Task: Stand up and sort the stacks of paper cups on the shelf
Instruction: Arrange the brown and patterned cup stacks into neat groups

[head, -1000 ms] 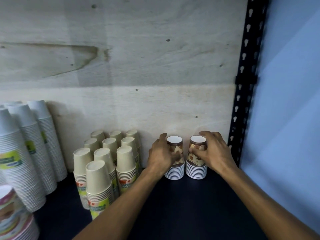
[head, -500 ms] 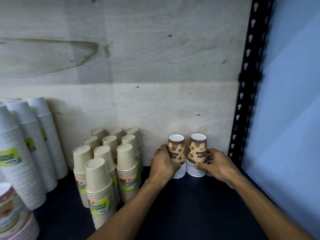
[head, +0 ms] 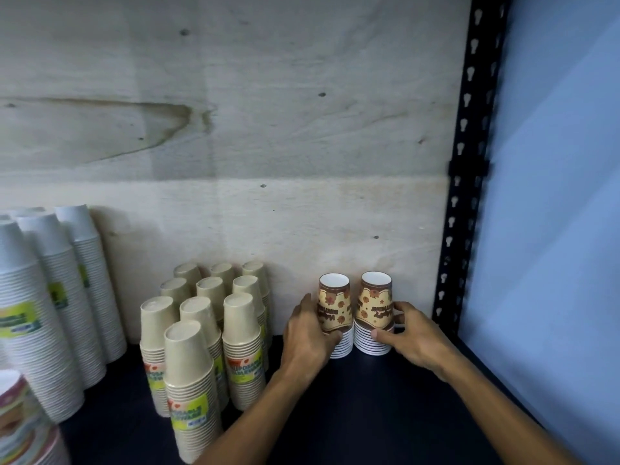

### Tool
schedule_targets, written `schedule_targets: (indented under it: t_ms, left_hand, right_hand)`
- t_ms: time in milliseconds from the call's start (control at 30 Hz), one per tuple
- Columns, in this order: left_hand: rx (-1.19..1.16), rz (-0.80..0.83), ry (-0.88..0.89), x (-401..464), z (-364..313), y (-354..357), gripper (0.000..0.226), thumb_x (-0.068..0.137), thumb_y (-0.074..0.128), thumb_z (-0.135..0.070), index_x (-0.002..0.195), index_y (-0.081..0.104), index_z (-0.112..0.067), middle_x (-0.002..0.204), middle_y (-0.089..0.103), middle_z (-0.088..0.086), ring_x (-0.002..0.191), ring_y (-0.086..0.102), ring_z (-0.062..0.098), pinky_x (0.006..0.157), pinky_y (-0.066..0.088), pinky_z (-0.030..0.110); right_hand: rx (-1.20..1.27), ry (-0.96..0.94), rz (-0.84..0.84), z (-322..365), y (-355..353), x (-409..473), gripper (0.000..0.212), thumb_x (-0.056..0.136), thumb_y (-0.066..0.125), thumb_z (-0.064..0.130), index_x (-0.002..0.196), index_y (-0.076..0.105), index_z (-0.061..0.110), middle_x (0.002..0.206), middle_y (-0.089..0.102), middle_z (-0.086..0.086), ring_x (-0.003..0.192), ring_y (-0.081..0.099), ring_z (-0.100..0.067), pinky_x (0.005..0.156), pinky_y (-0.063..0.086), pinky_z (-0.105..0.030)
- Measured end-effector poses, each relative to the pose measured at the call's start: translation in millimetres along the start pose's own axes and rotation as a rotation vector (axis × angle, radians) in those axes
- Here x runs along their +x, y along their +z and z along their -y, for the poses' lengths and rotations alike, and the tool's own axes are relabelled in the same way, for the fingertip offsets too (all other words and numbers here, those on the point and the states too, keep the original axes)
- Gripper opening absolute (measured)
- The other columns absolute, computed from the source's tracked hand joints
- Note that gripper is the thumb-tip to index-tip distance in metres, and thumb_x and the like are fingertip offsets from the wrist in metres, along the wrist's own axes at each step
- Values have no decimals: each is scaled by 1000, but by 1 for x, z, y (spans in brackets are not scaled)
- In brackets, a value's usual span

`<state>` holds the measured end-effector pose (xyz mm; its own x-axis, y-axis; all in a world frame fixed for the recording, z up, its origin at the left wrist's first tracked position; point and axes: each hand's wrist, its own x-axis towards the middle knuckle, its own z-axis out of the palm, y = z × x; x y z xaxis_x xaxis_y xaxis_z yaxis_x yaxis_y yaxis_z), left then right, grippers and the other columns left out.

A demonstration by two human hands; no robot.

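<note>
Far to the left of the left hand stand the tall white stacks (head: 63, 290), leaning a little, with a coloured stack (head: 20, 427) low in the corner. Nearer, just left of that hand, the plain brown stacks (head: 201, 333) stand upside down in tidy rows, close but apart from it.

The step in hand looks like seating the two patterned stacks side by side near the back board (head: 302, 213). The left hand (head: 307, 333) is cupped round the left patterned stack (head: 335, 317), thumb across its lower rims. The right hand (head: 411, 333) pinches the right patterned stack (head: 375, 313), thumb on the rims in front and fingers behind its far side. The two stacks touch or nearly touch; the gap is too dim to judge.

Next, I judge, both hands should let go gently and draw back along the dark shelf (head: 369, 404), since short stacks tip easily. The black upright post (head: 464, 182) stands just right of the right hand, crowding that side; the brown rows hem the left.
</note>
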<state>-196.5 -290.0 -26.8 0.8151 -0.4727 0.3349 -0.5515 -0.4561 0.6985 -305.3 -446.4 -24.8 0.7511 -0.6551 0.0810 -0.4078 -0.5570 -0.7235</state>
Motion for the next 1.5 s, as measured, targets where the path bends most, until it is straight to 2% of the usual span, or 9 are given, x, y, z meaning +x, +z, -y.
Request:
schedule_targets:
  t_ms: [200, 333, 500, 667, 767, 900, 1000, 1300, 1500]
  left_hand:
    - [41, -12, 5, -26, -11, -28, 70, 77, 79, -28, 136, 46, -11, 138, 56, 6, 125, 54, 25, 100, 44, 33]
    - [13, -9, 20, -56, -17, -45, 63, 77, 79, -33, 132, 54, -15, 129, 63, 0, 114, 62, 19, 96, 49, 30]
    - [-70, 6, 7, -95, -16, -68, 51, 74, 79, -37, 119, 63, -20, 112, 70, -6, 102, 66, 13, 93, 53, 29]
    - [-155, 15, 37, -131, -9, -105, 35, 78, 79, -33, 107, 67, -19, 93, 68, -12, 79, 62, 2, 71, 51, 10]
    - [-179, -17, 28, -144, 2, -140, 32, 77, 79, -36, 103, 69, -22, 90, 69, -13, 79, 65, 2, 81, 57, 25]
    - [-80, -133, 27, -150, 22, -199, 27, 77, 78, -40, 98, 69, -27, 88, 71, -15, 79, 66, -2, 80, 56, 24]
    - [-19, -226, 6, -151, 42, -242, 25, 77, 76, -43, 96, 69, -28, 88, 72, -15, 82, 68, 3, 83, 57, 33]
    - [121, -429, -54, -154, 109, -338, 19, 81, 71, -44, 94, 70, -30, 82, 72, -19, 80, 67, 1, 78, 57, 34]
    - [260, -484, -53, -154, 150, -361, 30, 83, 69, -46, 107, 69, -28, 104, 71, -14, 96, 63, 8, 77, 49, 28]
  right_hand:
    - [-108, 35, 31, 15, -18, -33, 81, 84, 73, 39, 149, 31, 16, 150, 45, -8, 128, 53, -23, 107, 44, -38]
    - [-133, 18, 27, 28, -25, -68, 54, 85, 72, 40, 130, 51, 18, 132, 58, -3, 115, 58, -16, 97, 45, -28]
    - [-168, -13, 43, 43, -29, -111, 35, 84, 73, 41, 109, 60, 22, 103, 64, 7, 95, 62, -10, 93, 52, -33]
    - [-158, -74, 6, 66, -25, -150, 28, 84, 73, 39, 106, 61, 27, 102, 65, 8, 94, 63, -9, 92, 52, -33]
    - [-165, -144, -5, 94, -17, -162, 28, 85, 72, 40, 108, 62, 29, 103, 65, 8, 94, 63, -8, 86, 50, -28]
    - [-174, -270, -23, 137, 7, -164, 30, 85, 71, 41, 110, 63, 26, 101, 65, 10, 91, 63, -8, 81, 48, -26]
    - [-144, -358, -23, 172, 32, -163, 31, 86, 70, 39, 112, 63, 24, 105, 66, 7, 96, 63, -11, 90, 52, -32]
    - [-27, -637, 21, 263, 123, -177, 38, 88, 66, 38, 122, 61, 22, 113, 64, 7, 105, 59, -9, 96, 50, -34]
    - [-65, -694, 123, 291, 180, -173, 51, 86, 66, 49, 129, 56, 23, 128, 58, 3, 114, 56, -13, 99, 48, -36]
